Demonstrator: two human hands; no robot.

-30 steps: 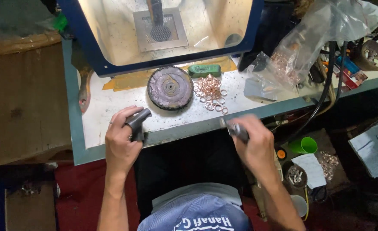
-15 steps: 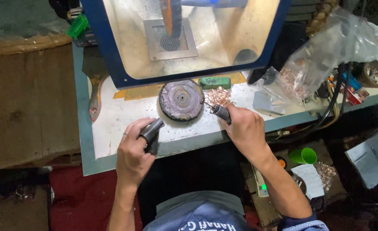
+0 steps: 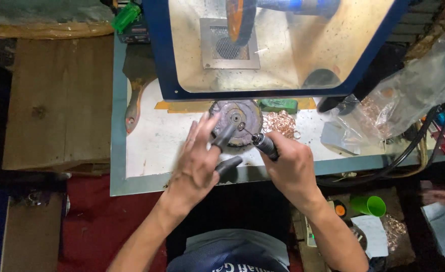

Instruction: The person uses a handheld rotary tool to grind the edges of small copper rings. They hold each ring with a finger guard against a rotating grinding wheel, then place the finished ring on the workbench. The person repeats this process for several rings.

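Right hand clamped on dark ribbed rotary handpiece — thin bit over round, dull-grey disc, left hand fingers spread

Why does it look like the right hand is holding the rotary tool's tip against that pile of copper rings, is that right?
Not quite. In the head view the right hand holds the rotary tool with its tip on the round dark disc, not the copper rings, which lie just to the disc's right.

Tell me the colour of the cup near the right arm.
The cup is bright green, seen in the head view, low beside the right forearm.
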